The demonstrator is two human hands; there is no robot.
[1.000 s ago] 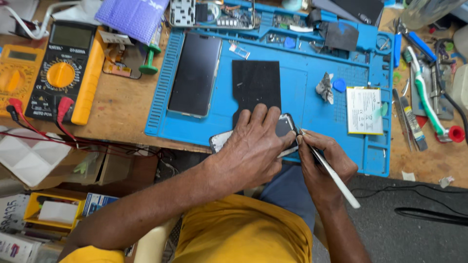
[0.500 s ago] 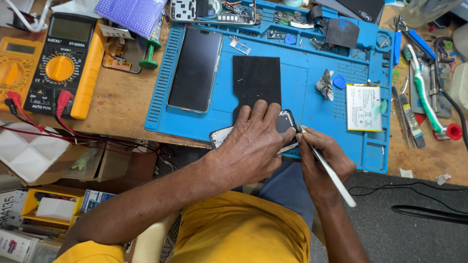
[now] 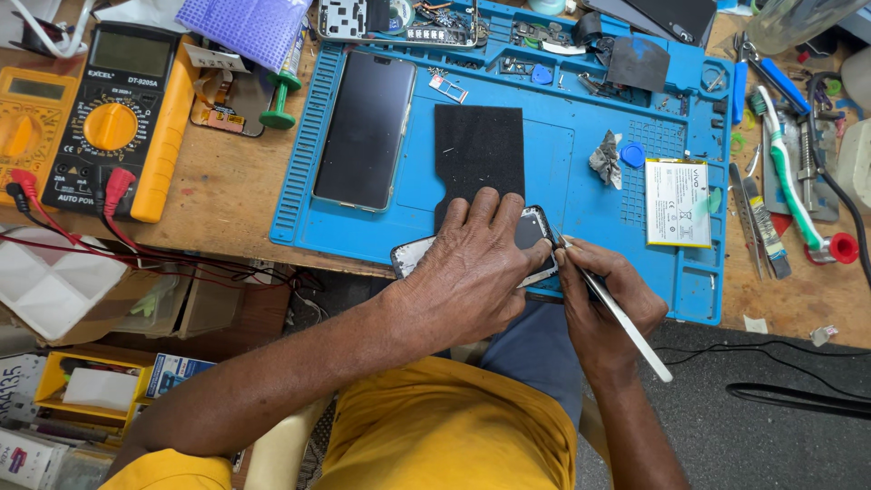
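My left hand lies flat over an opened phone body at the near edge of the blue work mat, pressing it down. Only the phone's two ends show past my fingers and wrist. My right hand grips a thin silver tool like a pen, its tip touching the phone's right end. A black foam pad lies just beyond my left fingers.
A phone screen lies on the mat's left part and a white battery on its right. Two multimeters with red leads sit at the left. Tweezers, a toothbrush and other tools lie at the right. A circuit frame is at the mat's far edge.
Both hands have stayed on the phone with only slight shifts. The view has moved a little, so the bench sits slightly differently in frame.
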